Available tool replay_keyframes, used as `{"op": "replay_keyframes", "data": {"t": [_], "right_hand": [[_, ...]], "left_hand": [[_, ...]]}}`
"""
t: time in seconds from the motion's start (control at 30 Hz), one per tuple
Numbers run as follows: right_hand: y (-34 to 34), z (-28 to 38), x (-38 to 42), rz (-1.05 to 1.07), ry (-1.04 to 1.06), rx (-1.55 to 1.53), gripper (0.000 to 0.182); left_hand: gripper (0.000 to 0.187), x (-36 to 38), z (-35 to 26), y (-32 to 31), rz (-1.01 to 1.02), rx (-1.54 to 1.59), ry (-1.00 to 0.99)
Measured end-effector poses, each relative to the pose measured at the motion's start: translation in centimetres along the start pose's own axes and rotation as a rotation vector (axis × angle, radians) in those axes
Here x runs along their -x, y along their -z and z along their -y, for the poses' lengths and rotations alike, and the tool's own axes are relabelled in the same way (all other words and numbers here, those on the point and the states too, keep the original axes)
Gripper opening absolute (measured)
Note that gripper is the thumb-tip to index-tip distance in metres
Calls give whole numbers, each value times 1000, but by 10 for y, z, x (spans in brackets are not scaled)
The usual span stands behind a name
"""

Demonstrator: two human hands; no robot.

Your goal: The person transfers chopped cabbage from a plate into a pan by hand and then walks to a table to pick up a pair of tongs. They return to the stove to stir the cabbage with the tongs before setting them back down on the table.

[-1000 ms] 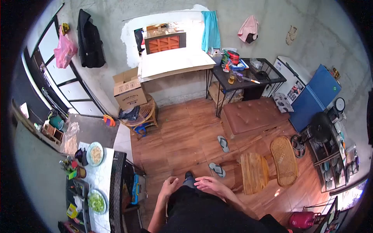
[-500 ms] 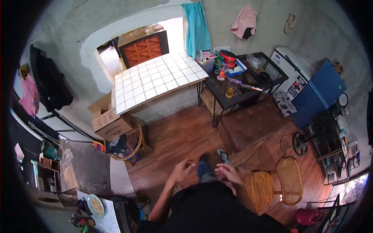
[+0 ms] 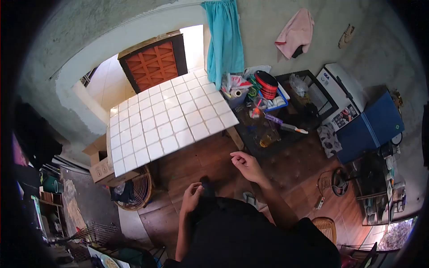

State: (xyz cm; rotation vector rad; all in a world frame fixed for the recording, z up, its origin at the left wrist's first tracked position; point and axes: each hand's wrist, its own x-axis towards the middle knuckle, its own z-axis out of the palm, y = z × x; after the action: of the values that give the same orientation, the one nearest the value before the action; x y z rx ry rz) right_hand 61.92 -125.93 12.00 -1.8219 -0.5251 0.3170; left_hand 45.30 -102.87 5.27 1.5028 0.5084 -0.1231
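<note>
White-tiled table (image 3: pixel 170 120), empty, nr right hand (image 3: pixel 247 165)

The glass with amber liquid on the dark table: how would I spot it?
Find the white tiled counter; the dark table stands to its right. The glass sits at the table's near edge, nearest the right hand. Unlike the coloured clutter behind, it is clear with amber liquid.

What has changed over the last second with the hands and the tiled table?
The view has closed in on the white tiled table. The right hand has lifted forward toward its corner; the left hand has drawn back near the body. Both hold nothing, as before. The dark side table is unmoved.
</note>
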Motion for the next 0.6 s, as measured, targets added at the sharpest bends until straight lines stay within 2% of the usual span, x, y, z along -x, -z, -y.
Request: {"op": "replay_keyframes", "data": {"t": [0.07, 0.23, 0.3, 0.4, 0.47, 0.5, 0.57, 0.6], "right_hand": [[7, -7, -30, -132, 89, -96, 22], [43, -30, -102, -460, 128, -16, 17], [72, -19, -119, -510, 117, 163, 15], [115, -33, -160, -637, 127, 272, 14], [147, -52, -191, -693, 172, 423, 12], [163, -68, -206, -701, 105, 496, 14], [195, -98, -241, -755, 164, 641, 17], [216, -113, -264, -742, 165, 638, 17]], "left_hand": [[33, -41, -15, 1, 34, -31, -49], [34, -125, -59, 10, 171, -74, -116], [34, -139, -94, 8, 268, -49, -84], [34, -161, -132, 1, 320, -21, -98], [34, -173, -156, -4, 346, 16, -64], [34, -183, -160, -6, 341, 20, -61], [36, -196, -165, -17, 363, 82, -66], [37, -203, -169, -21, 350, 87, -56]]}}
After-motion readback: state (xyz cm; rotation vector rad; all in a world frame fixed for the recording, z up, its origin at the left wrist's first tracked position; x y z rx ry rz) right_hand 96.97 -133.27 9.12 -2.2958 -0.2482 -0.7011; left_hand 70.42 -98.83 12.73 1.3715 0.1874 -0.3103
